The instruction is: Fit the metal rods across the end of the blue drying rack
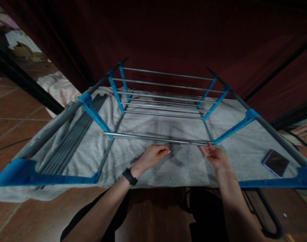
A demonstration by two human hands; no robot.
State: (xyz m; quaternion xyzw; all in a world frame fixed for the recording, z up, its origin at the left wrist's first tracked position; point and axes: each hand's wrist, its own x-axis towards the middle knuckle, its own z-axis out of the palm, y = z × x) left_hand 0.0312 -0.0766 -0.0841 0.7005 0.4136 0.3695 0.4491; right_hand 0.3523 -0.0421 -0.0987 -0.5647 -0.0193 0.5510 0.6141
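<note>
My right hand (pixel 216 156) pinches the right end of the steel rod (pixel 158 138), whose long axis runs away to the left of that pinch. My left hand (pixel 153 157) is loosely curled and empty, just below the rod's middle.

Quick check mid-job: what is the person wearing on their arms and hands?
Both forearms are bare, with no sleeves in view. The left hand and right hand have no gloves. A black wristband, probably a watch, sits snug on the left wrist. The right wrist carries nothing.
</note>
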